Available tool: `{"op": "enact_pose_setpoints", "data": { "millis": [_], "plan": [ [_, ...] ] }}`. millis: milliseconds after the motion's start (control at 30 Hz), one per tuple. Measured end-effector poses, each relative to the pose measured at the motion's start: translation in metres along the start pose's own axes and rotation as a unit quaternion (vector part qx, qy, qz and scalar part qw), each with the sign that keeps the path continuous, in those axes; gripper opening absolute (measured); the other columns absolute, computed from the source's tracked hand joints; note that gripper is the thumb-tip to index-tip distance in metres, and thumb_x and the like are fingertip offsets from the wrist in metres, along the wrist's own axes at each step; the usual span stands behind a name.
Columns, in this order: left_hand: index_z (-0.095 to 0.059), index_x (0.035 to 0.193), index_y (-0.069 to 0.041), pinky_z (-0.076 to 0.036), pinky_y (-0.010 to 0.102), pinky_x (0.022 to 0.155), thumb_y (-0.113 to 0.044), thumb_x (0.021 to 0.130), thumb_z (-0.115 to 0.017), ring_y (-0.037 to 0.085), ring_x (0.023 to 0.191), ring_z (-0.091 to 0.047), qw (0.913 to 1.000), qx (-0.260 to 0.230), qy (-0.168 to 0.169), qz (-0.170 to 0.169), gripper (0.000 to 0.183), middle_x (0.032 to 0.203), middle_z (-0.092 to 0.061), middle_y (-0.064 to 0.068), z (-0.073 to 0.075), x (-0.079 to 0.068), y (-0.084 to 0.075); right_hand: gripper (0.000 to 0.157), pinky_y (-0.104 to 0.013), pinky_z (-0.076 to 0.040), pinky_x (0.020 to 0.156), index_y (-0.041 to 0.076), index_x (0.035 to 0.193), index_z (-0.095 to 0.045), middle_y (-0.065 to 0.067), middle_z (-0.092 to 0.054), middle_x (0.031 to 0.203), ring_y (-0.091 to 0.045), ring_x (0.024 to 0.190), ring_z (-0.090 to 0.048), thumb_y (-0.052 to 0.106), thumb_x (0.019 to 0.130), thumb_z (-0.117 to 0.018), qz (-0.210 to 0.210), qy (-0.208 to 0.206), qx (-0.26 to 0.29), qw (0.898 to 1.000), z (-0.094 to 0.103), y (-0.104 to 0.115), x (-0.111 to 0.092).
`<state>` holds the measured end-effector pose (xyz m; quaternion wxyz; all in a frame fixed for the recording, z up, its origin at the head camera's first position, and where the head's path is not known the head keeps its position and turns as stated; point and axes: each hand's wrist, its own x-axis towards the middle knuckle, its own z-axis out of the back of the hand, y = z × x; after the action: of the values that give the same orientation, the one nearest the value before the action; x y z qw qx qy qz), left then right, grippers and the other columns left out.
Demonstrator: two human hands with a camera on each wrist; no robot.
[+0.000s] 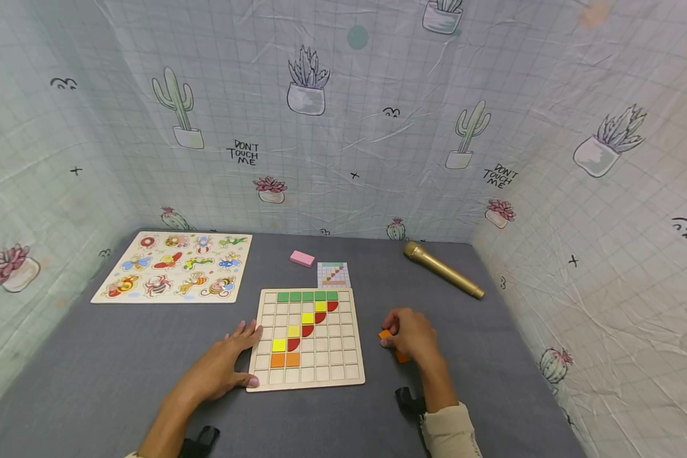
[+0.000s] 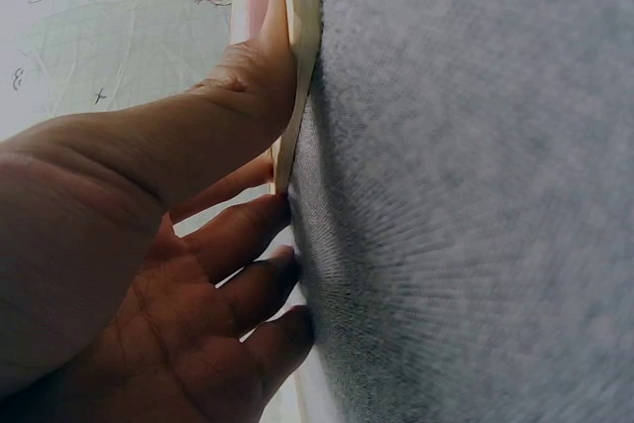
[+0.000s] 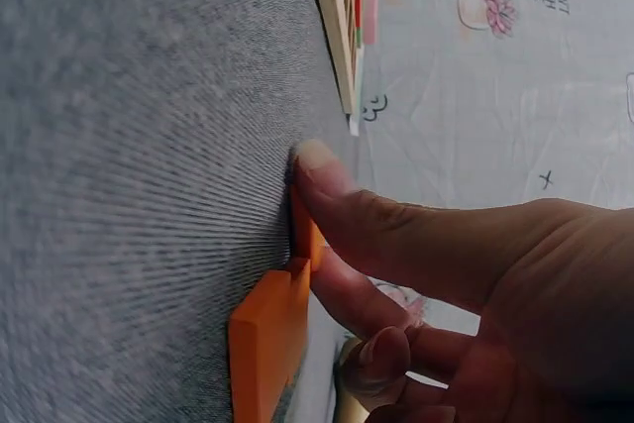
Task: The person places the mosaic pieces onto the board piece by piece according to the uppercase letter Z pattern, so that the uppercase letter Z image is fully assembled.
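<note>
A square wooden grid board lies on the grey table, with green, yellow, dark red and orange pieces in some of its cells. My left hand rests at the board's left edge with extended fingers. In the left wrist view its thumb lies against the board's edge. To the right of the board, my right hand pinches an orange tile between thumb and index finger, low at the table surface. Right beside that tile lies another orange piece, partly covered by the hand in the head view.
Behind the board are a small pattern card and a pink block. A gold microphone-shaped object lies at the back right. At the back left lies an insect picture board. Printed cloth walls enclose the table.
</note>
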<state>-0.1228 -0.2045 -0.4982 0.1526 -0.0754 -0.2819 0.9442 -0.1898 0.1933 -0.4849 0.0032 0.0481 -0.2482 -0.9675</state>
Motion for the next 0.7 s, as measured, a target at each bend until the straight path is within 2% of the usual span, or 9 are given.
{"op": "enact_pose_setpoints", "data": {
  "millis": [200,400,700],
  "plan": [
    [-0.048,0.158,0.000,-0.027,0.074,0.124,-0.028,0.068,-0.097,0.052,0.159,-0.027,1.0000,-0.002,0.002,0.005,0.106,0.168,-0.039,0.024,0.000,0.001,0.000,0.031,-0.035,-0.039,0.063,0.020,0.086,-0.069,0.004,-0.060,0.079,-0.016,0.071,-0.055,0.020,0.074,-0.098,0.010,-0.016,-0.001,1.000,-0.002,0.002,0.000],
    [-0.048,0.158,0.000,-0.026,0.073,0.125,-0.028,0.068,-0.097,0.052,0.159,-0.027,0.9999,-0.004,0.006,0.009,0.106,0.168,-0.039,0.023,0.000,0.001,0.000,0.024,-0.031,-0.044,0.061,0.024,0.080,-0.073,0.008,-0.063,0.072,-0.012,0.066,-0.056,0.021,0.076,-0.097,0.038,-0.029,0.044,0.998,-0.005,0.009,0.000],
    [-0.047,0.158,0.000,-0.026,0.073,0.125,-0.028,0.069,-0.097,0.052,0.159,-0.026,0.9999,-0.004,0.009,0.011,0.106,0.168,-0.038,0.024,0.000,0.002,-0.001,0.019,-0.029,-0.046,0.062,0.026,0.082,-0.074,0.011,-0.067,0.074,-0.011,0.070,-0.058,0.025,0.083,-0.093,0.103,0.000,0.102,0.989,-0.012,0.035,-0.007]
  ]
}}
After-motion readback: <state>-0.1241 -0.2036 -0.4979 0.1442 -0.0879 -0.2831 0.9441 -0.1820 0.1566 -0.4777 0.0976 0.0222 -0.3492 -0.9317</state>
